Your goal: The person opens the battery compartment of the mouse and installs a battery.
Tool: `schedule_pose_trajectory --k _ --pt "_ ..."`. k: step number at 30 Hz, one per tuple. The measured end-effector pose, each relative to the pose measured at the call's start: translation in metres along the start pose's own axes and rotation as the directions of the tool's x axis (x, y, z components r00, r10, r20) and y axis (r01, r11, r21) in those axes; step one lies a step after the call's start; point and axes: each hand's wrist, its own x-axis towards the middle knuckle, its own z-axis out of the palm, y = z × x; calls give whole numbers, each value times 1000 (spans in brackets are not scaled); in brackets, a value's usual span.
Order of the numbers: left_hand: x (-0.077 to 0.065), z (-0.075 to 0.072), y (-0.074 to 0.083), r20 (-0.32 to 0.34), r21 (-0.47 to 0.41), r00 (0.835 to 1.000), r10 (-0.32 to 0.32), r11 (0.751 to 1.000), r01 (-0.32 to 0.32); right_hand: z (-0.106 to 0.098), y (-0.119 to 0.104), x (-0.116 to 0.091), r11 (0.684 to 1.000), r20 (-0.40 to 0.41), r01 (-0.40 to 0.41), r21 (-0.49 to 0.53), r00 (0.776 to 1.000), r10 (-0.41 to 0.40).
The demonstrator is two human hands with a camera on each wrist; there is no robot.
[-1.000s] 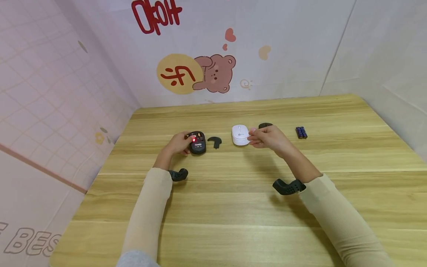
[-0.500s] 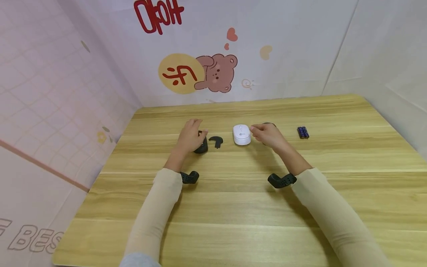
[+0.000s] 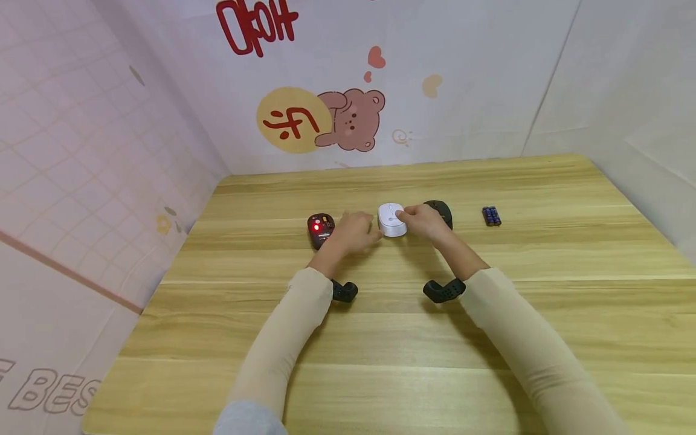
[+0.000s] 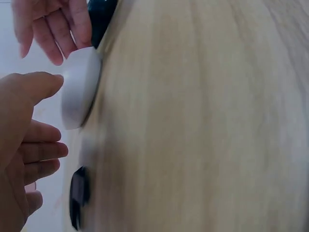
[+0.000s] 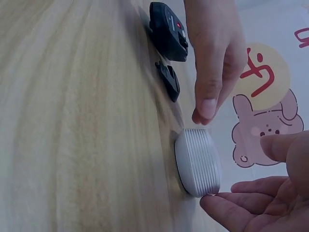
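A white computer mouse [image 3: 389, 225] sits upright on the table between my two hands. My left hand [image 3: 353, 232] hovers at its left side, fingers loosely extended and holding nothing; the thumb comes near the mouse in the left wrist view. At its right side is my right hand [image 3: 426, 222]. In the right wrist view its fingertips touch the mouse's edge, while the thumb [image 5: 277, 145] stays apart. Left of my left hand, a black mouse [image 3: 319, 225] lies upside down with a red light on. Its loose black cover [image 5: 169, 81] is hidden in the head view.
Another black mouse [image 3: 443, 212] lies behind my right hand, partly covered. Blue batteries [image 3: 491, 215] lie side by side farther right. The wooden table [image 3: 380, 362] meets a printed wall [image 3: 462, 121] at the back. Each wrist bears a black camera mount [image 3: 444, 291].
My left hand has let go of the upturned black mouse and moved right, over the loose cover, to the white mouse. My right hand has shifted slightly left against the white mouse.
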Motion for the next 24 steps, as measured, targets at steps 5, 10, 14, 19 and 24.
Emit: schedule_pose_trajectory --k 5,10,14,19,24 --pt "4 5 4 53 38 999 -7 999 5 3 2 2 999 2 -4 -35 1000 4" --pt "5 6 9 89 63 996 -16 998 11 5 4 3 999 3 -18 -42 1000 18" --pt "6 9 10 90 80 996 -12 997 4 7 4 3 999 4 -14 -39 1000 14" --pt "6 12 11 76 65 997 -1 998 -4 9 4 2 1000 7 -6 -20 1000 6" --pt "4 9 13 48 36 999 7 999 -9 9 2 -1 1000 -7 21 -21 1000 -21"
